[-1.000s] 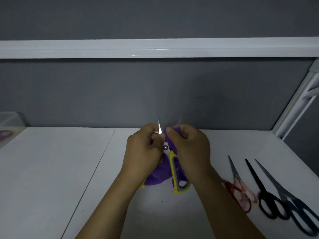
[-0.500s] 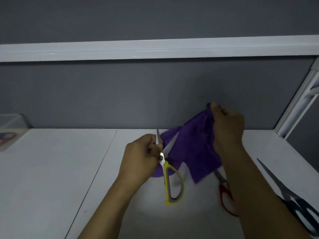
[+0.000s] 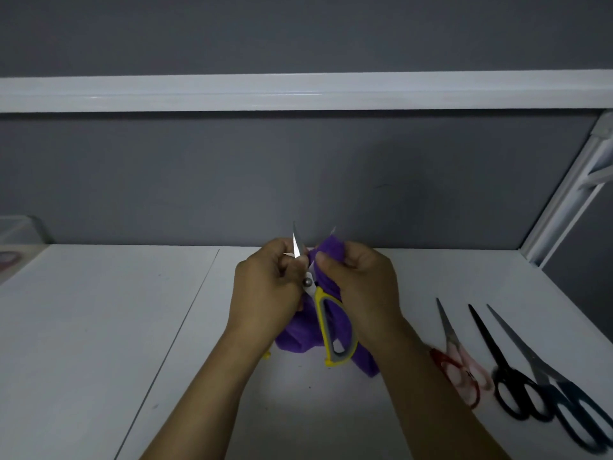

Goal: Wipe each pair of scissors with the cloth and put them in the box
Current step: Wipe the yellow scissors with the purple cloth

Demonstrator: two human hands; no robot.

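Yellow-and-grey scissors are held above the white table, blades spread and pointing up. My left hand grips them near the pivot, by the left blade. My right hand pinches the purple cloth around the right blade, whose tip pokes out above the cloth. The cloth hangs down behind the handles. Red-and-pink scissors, black scissors and dark blue scissors lie side by side on the table at the right. The clear box stands at the far left edge.
The white table runs from left to right, with a seam down its left half. A grey wall and a white shelf rail close the back. A white frame post slants up at the right.
Half a second ago my right hand had pulled the cloth up and away to the right. It has come back down and now pinches the cloth on the right blade again.
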